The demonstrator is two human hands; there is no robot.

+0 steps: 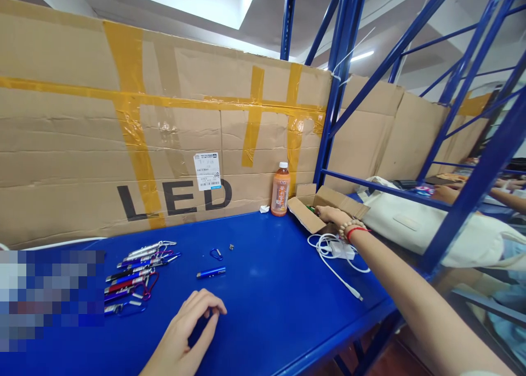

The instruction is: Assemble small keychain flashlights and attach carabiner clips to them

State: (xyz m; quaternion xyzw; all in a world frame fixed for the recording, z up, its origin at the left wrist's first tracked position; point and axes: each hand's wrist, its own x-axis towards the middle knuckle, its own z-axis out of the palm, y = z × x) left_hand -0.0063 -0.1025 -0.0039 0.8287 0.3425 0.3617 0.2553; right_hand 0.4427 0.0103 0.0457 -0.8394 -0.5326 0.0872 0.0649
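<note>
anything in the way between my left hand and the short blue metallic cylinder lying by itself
Nothing visible: only the blue tabletop shows between your left hand and the short blue metallic cylinder.

Left hand (186, 321): low, near bottom centre of view, relaxed, back of hand up and outward. Fingers (211, 300) loosely bent, thumb (206, 333) curved toward them, dark gap between. Left wrist (166, 357) just in at the bottom edge. Right arm (402, 277): bare, reaching well forward, runs up-left from the lower right corner. Right wrist (339, 218) about straight. Right hand (331, 214) back up, fingers pointing down-left, tips partly hidden, grip unreadable.
</note>
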